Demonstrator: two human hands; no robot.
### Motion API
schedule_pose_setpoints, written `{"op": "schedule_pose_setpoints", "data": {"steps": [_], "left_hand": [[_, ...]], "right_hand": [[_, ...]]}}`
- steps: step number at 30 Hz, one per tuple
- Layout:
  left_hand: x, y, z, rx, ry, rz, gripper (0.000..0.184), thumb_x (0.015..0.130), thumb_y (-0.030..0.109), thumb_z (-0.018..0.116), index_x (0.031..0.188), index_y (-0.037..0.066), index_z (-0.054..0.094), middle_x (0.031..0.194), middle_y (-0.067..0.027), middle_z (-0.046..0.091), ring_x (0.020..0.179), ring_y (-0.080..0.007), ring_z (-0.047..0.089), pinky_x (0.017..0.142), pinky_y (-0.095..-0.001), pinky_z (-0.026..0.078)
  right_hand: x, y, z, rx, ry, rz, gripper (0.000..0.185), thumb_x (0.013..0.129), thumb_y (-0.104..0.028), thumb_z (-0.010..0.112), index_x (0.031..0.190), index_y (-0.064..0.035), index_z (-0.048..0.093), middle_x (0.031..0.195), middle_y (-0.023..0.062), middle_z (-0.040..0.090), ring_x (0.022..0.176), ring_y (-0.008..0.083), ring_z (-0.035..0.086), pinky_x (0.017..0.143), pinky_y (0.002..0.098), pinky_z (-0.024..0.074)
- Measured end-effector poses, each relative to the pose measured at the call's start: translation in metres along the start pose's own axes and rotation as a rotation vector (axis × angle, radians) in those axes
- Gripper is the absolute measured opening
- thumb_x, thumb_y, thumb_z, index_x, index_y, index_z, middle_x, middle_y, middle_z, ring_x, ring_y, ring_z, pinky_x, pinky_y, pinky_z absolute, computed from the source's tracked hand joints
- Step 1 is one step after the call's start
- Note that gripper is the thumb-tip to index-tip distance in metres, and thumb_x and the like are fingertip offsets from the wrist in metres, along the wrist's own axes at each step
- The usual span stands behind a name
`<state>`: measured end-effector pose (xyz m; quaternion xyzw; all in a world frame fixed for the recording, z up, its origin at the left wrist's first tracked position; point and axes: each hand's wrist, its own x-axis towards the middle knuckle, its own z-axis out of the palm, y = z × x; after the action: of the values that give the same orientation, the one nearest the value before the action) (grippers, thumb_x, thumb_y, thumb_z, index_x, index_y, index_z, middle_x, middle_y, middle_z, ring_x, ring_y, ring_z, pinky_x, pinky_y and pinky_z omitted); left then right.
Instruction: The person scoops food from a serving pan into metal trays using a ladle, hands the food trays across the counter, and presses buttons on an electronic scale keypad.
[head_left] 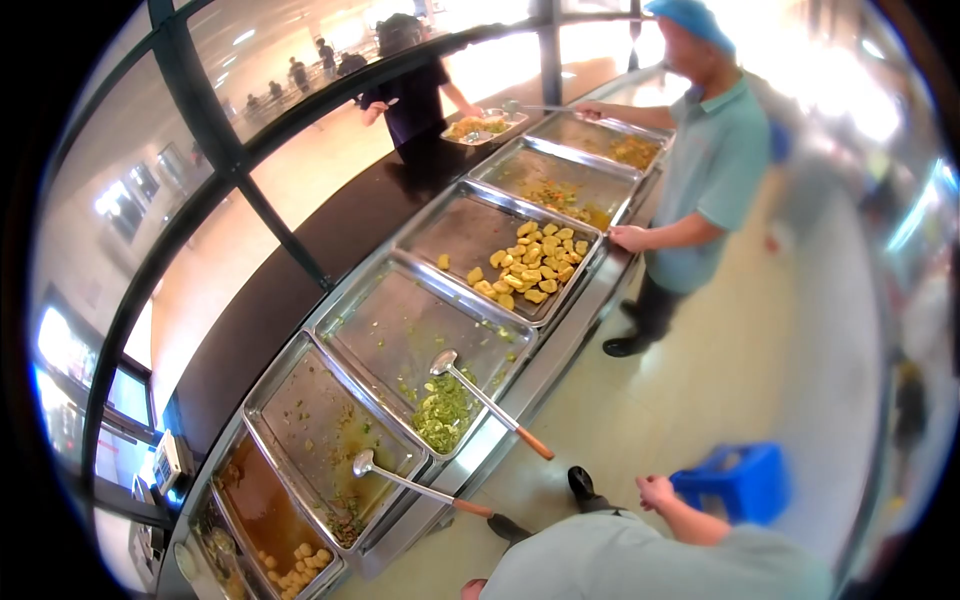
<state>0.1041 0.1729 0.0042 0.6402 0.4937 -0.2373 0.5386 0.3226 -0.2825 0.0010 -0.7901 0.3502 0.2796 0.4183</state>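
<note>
My right hand (655,492) hangs beside my body near a blue stool, its fingers curled; whether it holds anything is too small to tell. Only a bit of my left hand (473,589) shows at the bottom edge, its fingers hidden. In front of me, a ladle (490,406) with an orange handle rests across a tray (385,310) of chopped green vegetables. Another ladle (415,487) lies over the neighbouring tray (300,400) with scraps of food. Both handles jut over the counter edge, with no hand on them.
Farther up the counter is a tray of yellow pieces (530,265). A co-worker (700,170) in a blue cap reaches a utensil to a plate (480,128) before a person in dark clothes (412,100). The blue stool (735,483) stands at right. Lower left, a tray holds brown liquid (265,500).
</note>
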Motion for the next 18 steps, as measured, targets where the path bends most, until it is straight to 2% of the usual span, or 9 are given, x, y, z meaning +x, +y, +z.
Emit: {"op": "schedule_pose_setpoints", "data": {"steps": [18], "left_hand": [[0.007,0.018,0.000,0.051,-0.030,0.024,0.036,0.077,0.019,0.070,0.106,-0.001,0.074,0.101,-0.0133,0.074,0.098,-0.0226,0.068,0.090,-0.0328,0.053]], "right_hand": [[-0.017,-0.008,-0.004,0.019,-0.010,0.045,0.047,0.091,-0.040,0.063,0.108,0.0035,0.066,0.078,0.0163,0.070,0.060,0.0251,0.070,0.052,0.0374,0.0580]]}}
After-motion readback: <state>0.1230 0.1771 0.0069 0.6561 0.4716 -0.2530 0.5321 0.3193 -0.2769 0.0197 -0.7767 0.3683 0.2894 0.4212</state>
